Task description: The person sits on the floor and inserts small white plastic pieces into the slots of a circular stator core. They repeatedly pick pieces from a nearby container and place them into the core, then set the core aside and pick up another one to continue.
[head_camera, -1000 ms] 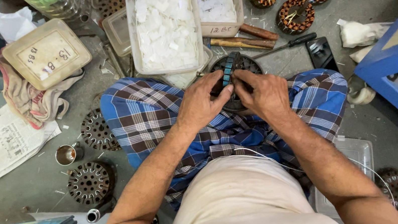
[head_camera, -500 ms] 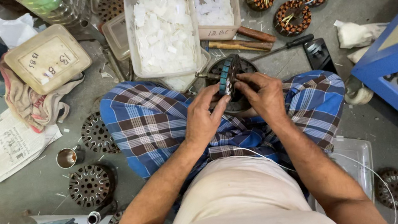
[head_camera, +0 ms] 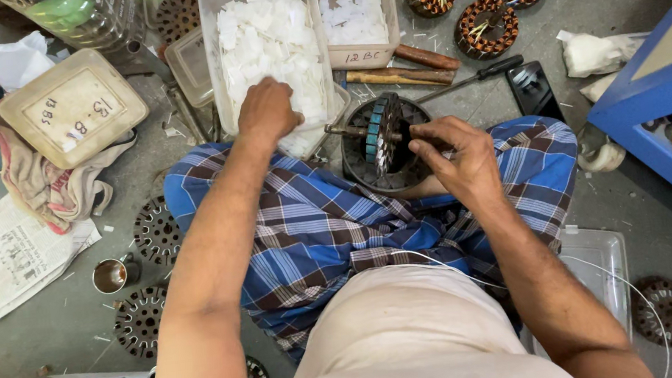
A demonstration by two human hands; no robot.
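Reaching left hand (head_camera: 265, 112) into paper-slip tub (head_camera: 219, 58)

Your left hand (head_camera: 267, 110) rests in the bin of paper slips (head_camera: 265, 45), left of the stator core (head_camera: 383, 142) on your lap; your right hand (head_camera: 456, 159) touches that core; wound coils (head_camera: 487, 27) lie beyond, two wooden-handled tools (head_camera: 398, 70) between.

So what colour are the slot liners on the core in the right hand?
Teal-blue, on the stator core held by the right hand; head view.
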